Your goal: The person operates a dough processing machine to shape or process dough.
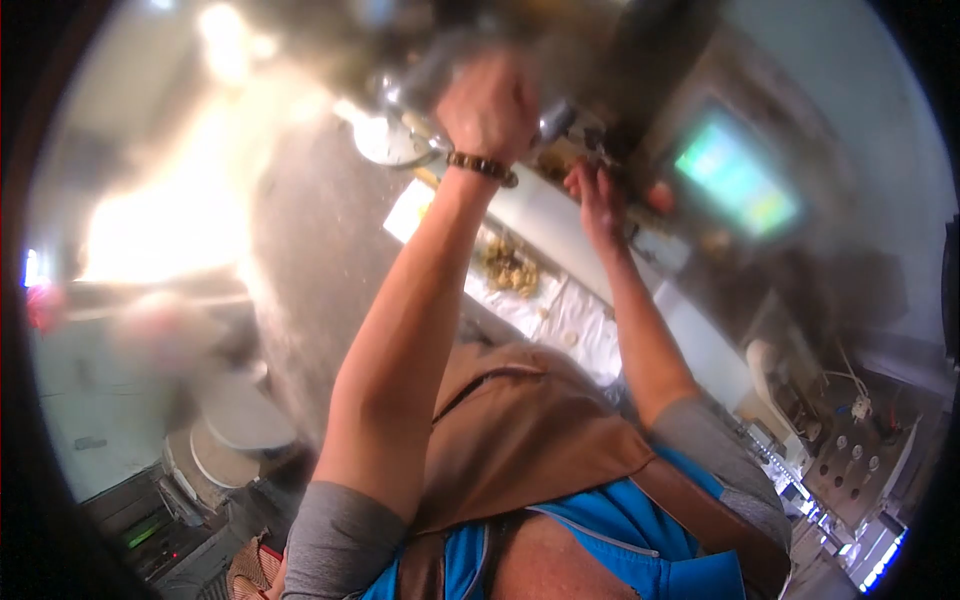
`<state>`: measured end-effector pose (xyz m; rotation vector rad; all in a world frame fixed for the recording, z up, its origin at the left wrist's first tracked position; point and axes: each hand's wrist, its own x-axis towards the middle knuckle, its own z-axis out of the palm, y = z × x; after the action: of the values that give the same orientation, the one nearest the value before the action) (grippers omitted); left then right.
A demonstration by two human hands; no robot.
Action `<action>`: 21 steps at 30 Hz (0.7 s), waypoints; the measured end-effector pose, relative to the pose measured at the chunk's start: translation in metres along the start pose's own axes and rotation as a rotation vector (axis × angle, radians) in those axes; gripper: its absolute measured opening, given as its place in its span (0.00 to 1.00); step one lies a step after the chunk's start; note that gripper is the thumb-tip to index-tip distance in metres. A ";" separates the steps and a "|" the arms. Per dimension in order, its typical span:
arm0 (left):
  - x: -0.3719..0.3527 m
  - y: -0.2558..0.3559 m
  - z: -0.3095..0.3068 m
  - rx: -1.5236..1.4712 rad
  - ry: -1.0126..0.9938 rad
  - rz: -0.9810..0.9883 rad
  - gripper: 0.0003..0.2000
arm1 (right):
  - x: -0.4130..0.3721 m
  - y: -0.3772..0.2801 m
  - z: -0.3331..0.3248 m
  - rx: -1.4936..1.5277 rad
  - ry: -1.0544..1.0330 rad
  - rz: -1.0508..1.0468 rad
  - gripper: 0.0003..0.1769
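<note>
My left hand (490, 108), with a beaded bracelet (482, 167) at its wrist, is raised and closed in a fist. Dark and shiny shapes show on both sides of the fist, but blur hides what it grips. To its right, lower down, my right hand (600, 203) is blurred, with fingers stretched out and apart and nothing visible in them. Between my forearms lies a heap of small yellowish-brown pieces (510, 268) on a white sheet (575, 330). A long white edge (550, 220) runs past the heap. Beside my left wrist is a white round dish (385, 142).
A glowing green screen (740, 175) is at the upper right. Round pale containers (235, 450) stand at the lower left. A metal panel with round knobs or holes (850, 465) is at the right. Strong glare covers the upper left.
</note>
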<state>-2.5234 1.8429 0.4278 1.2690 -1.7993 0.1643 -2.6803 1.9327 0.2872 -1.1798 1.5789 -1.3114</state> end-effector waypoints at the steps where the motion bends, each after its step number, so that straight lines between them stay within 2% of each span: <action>1: 0.000 0.000 0.000 -0.002 -0.002 0.001 0.04 | 0.001 0.000 0.004 0.040 0.011 0.006 0.22; 3: -0.001 0.001 -0.001 0.017 0.020 0.026 0.04 | 0.001 0.000 0.013 0.078 0.030 0.016 0.22; 5: 0.000 0.001 -0.001 0.015 0.007 0.024 0.04 | 0.007 0.001 0.027 0.256 0.053 -0.122 0.21; 6: 0.000 0.001 -0.001 0.017 -0.002 0.019 0.04 | 0.012 0.000 0.028 0.078 0.061 -0.195 0.18; 10: 0.001 -0.002 0.004 0.007 0.011 0.032 0.03 | 0.014 -0.002 0.030 0.129 0.061 -0.168 0.13; 12: -0.001 -0.004 0.006 0.016 0.036 0.028 0.03 | 0.012 0.016 0.011 -0.746 0.070 -0.631 0.08; 14: -0.002 -0.003 0.003 0.009 0.013 0.012 0.03 | -0.005 0.007 -0.022 -0.928 0.264 -0.887 0.06; 15: -0.001 -0.003 0.003 -0.001 -0.009 -0.001 0.03 | -0.018 -0.017 -0.041 -0.965 0.300 -0.813 0.07; 17: -0.002 -0.004 0.003 0.005 -0.013 -0.010 0.03 | -0.029 -0.087 -0.066 -0.993 0.079 -0.331 0.09; 20: -0.001 0.001 0.000 0.028 -0.010 -0.009 0.05 | -0.040 -0.113 -0.066 -1.005 0.117 -0.423 0.12; 21: 0.000 0.001 0.001 0.024 -0.003 -0.003 0.05 | -0.040 -0.117 -0.062 -1.011 0.086 -0.330 0.12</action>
<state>-2.5250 1.8431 0.4275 1.2890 -1.8026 0.1835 -2.7058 1.9834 0.4134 -2.0637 2.2720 -0.7002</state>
